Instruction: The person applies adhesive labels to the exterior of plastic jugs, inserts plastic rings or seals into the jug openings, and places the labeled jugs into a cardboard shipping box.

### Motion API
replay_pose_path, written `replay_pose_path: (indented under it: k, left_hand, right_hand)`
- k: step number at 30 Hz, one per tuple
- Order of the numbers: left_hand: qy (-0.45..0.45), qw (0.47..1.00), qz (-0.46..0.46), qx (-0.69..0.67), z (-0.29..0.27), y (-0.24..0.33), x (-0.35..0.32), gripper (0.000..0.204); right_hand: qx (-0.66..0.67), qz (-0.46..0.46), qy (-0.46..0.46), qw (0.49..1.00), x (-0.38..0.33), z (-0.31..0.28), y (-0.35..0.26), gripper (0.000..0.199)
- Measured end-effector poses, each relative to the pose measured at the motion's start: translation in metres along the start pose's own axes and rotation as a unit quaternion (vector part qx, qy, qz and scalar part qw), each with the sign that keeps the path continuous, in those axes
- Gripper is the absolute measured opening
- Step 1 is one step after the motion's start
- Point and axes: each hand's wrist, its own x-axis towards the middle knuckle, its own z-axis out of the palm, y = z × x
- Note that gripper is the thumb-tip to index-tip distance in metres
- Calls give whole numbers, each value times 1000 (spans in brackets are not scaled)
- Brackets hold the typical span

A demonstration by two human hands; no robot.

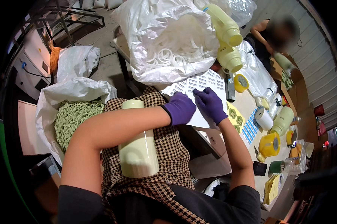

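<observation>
I see both gloved hands, left hand (180, 108) and right hand (210, 104), fingertips pinching at the label sheet (198, 84) mid-frame, while the pale cylinder (138, 143) on my lap looks unlabelled yet.

white label sheet (202, 87), flat on table edge, rows of small printed stickers

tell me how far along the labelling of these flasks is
Early, it seems. Done: cannot tell, no label shows on any flask. In hand: both gloved hands, left and right, pick at the sticker sheet. Left: the flask on the lap looks bare, and more flasks wait on the table.
</observation>
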Motion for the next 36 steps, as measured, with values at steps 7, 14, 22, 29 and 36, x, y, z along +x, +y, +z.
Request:
replay_pose_path:
  k: [7, 14, 22, 29, 36]
  left_hand:
    - [52, 996, 53, -54, 0, -36, -24, 24]
    - [366, 827, -128, -408, 4, -110, -154, 33]
    - [368, 752, -61, -544, 76, -75, -201, 49]
    - [358, 747, -59, -556, 74, -71, -209, 50]
    - [347, 794, -35, -499, 69, -76, -208, 57]
  right_hand:
    - [458, 311, 236, 799, 13, -33, 20, 43]
    - [46, -40, 156, 986, -54, -19, -147, 47]
    - [-10, -193, 107, 975, -56, 24, -233, 49]
    - [-60, -158, 77, 982, -65, 24, -247, 48]
    - [-81, -148, 61, 984, -64, 18, -255, 49]
